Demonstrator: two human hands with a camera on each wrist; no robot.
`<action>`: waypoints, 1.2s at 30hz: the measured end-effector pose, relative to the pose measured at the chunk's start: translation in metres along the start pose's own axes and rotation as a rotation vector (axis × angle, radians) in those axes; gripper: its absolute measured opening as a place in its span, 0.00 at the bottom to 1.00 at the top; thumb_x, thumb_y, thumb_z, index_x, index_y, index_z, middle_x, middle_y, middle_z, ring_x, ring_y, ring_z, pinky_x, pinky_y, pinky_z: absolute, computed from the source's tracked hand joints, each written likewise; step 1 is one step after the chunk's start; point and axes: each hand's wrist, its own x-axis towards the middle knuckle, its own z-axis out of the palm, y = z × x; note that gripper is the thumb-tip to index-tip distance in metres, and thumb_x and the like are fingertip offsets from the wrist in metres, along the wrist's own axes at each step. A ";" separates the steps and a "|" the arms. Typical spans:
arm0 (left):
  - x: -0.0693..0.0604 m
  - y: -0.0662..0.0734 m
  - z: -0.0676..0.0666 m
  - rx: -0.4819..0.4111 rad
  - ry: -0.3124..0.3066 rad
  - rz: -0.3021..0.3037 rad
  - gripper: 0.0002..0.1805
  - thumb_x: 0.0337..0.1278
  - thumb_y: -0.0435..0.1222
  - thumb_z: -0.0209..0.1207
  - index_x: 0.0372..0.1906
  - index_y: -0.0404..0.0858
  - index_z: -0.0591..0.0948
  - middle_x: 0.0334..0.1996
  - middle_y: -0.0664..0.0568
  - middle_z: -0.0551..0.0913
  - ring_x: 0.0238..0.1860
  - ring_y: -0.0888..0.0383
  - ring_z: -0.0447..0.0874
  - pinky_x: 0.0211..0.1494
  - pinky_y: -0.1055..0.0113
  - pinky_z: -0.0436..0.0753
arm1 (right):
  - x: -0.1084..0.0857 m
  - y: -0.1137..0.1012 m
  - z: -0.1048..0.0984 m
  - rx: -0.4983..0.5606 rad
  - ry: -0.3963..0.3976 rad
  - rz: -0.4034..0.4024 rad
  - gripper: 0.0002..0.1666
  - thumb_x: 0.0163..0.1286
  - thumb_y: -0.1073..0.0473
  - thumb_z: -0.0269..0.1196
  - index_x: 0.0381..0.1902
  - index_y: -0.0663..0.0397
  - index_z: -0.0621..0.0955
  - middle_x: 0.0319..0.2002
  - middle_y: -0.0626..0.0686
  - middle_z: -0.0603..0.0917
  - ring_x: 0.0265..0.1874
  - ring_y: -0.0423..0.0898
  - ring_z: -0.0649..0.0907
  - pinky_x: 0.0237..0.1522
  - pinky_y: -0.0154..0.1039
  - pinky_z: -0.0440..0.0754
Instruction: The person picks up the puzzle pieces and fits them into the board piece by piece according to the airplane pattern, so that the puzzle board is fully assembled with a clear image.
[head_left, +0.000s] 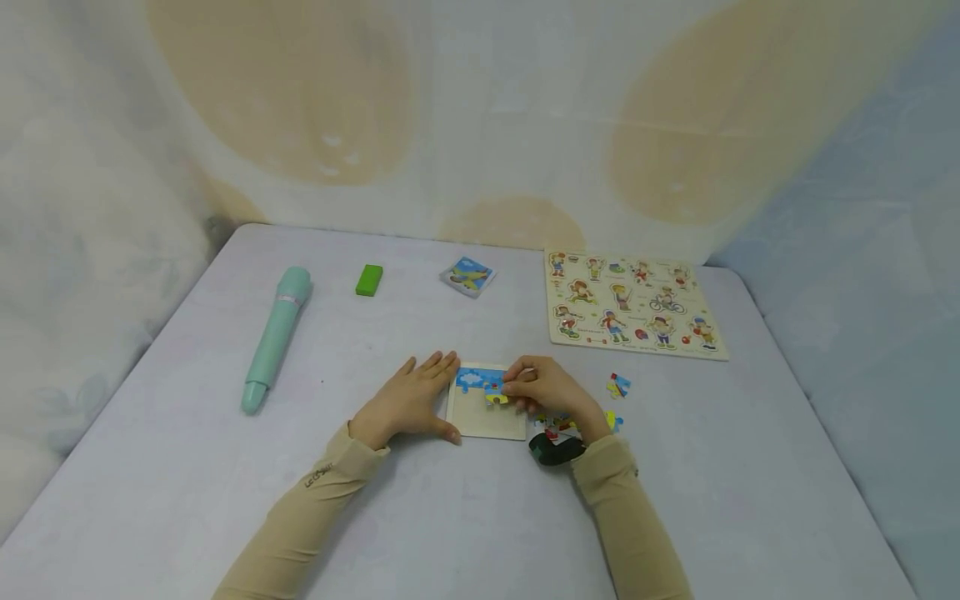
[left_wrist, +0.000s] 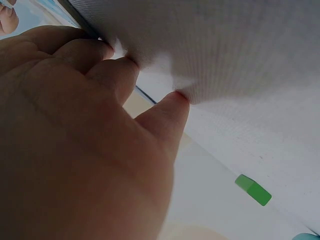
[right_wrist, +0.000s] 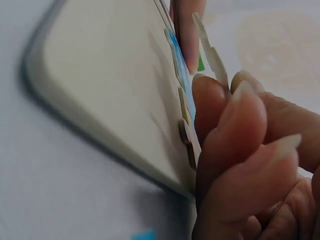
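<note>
A small wooden puzzle board (head_left: 491,425) lies on the table, with joined blue sky pieces (head_left: 469,377) along its top. The left hand (head_left: 411,400) is spread at the board's left side, fingers extended and thumb by the lower left corner. From the left wrist view, that hand (left_wrist: 90,135) has its fingertips on the table surface. Between thumb and fingertips, the right hand (head_left: 551,390) pinches a blue and yellow jigsaw piece (head_left: 495,396) over the board. The right wrist view shows this jigsaw piece (right_wrist: 214,57) edge-on, tilted above the board (right_wrist: 105,85).
Loose jigsaw pieces (head_left: 620,385) lie right of the board, some partly hidden under the right wrist beside a black object (head_left: 555,451). Farther back are a figure puzzle board (head_left: 637,304), a packet with a picture (head_left: 468,276), a green block (head_left: 369,280) and a mint-green tube (head_left: 276,342).
</note>
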 end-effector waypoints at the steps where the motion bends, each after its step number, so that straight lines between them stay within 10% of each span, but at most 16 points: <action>1: 0.000 0.000 0.000 0.000 0.001 0.001 0.65 0.35 0.62 0.71 0.76 0.38 0.53 0.78 0.48 0.50 0.79 0.48 0.45 0.78 0.43 0.46 | 0.001 0.000 0.001 0.002 -0.001 -0.002 0.10 0.68 0.61 0.62 0.41 0.64 0.77 0.21 0.48 0.82 0.17 0.39 0.77 0.19 0.29 0.74; 36: 0.000 -0.001 -0.003 0.034 0.009 0.001 0.64 0.36 0.64 0.70 0.76 0.38 0.54 0.77 0.48 0.51 0.79 0.48 0.46 0.78 0.42 0.48 | 0.012 -0.022 0.051 -0.115 0.211 0.003 0.07 0.67 0.59 0.64 0.37 0.57 0.78 0.21 0.50 0.82 0.15 0.39 0.74 0.19 0.30 0.72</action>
